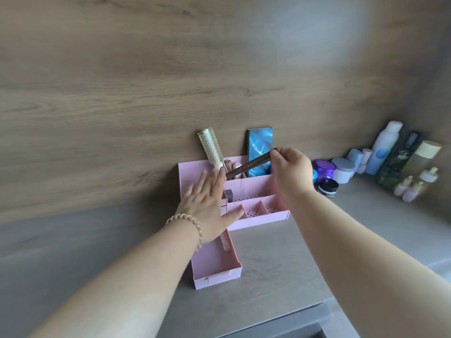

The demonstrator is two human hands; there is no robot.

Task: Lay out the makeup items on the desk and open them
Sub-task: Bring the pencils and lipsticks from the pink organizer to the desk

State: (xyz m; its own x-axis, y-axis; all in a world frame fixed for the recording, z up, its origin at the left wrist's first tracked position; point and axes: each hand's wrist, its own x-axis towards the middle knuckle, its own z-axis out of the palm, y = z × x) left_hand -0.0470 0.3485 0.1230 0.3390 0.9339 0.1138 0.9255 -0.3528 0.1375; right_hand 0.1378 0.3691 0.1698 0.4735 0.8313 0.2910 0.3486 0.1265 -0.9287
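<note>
A pink organizer (258, 219) stands on the grey desk against the wooden wall. My right hand (290, 170) pinches the top end of a thin brown makeup pencil (249, 165), which slants out of a rear compartment. My left hand (207, 206) lies flat with straight fingers on the organizer's left side. A round white hairbrush (211, 148) and a blue marbled palette (260, 147) stand in the back compartments. The organizer's drawer (217, 267) is pulled out towards me, with a pink tube (55, 242) partly hidden under my left wrist.
Jars and bottles line the wall at the right: a purple jar (324, 168), a black jar (328, 187), a white jar (344, 170), a tall white-blue bottle (384, 147), a dark box (400, 157) and small pump bottles (412, 189). The desk's front edge (305, 311) runs below.
</note>
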